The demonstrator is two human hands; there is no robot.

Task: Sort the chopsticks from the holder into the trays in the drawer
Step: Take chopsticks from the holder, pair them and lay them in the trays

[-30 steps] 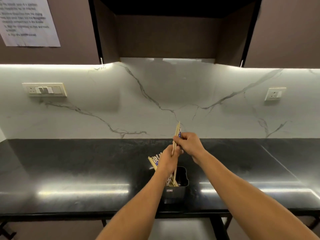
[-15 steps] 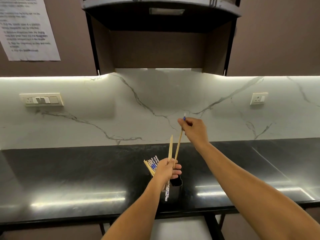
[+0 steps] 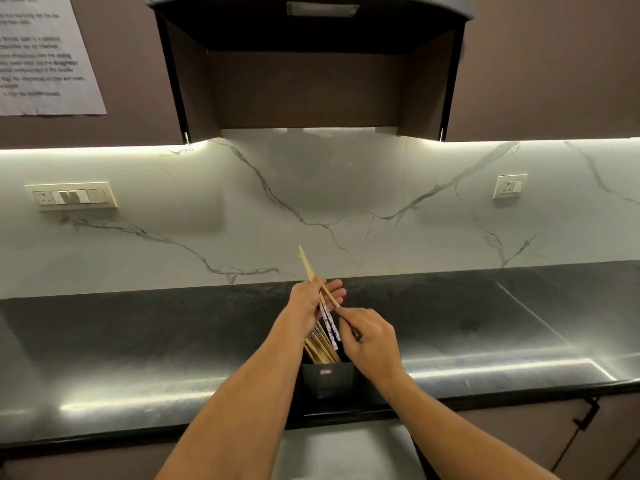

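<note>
The left hand [image 3: 313, 296] pinches a few chopsticks [image 3: 323, 306] above the black holder [image 3: 327, 379] on the counter [image 3: 138, 341]. The right hand [image 3: 369, 337] pinches one stick's tip. A loose hold could drop them.
</note>
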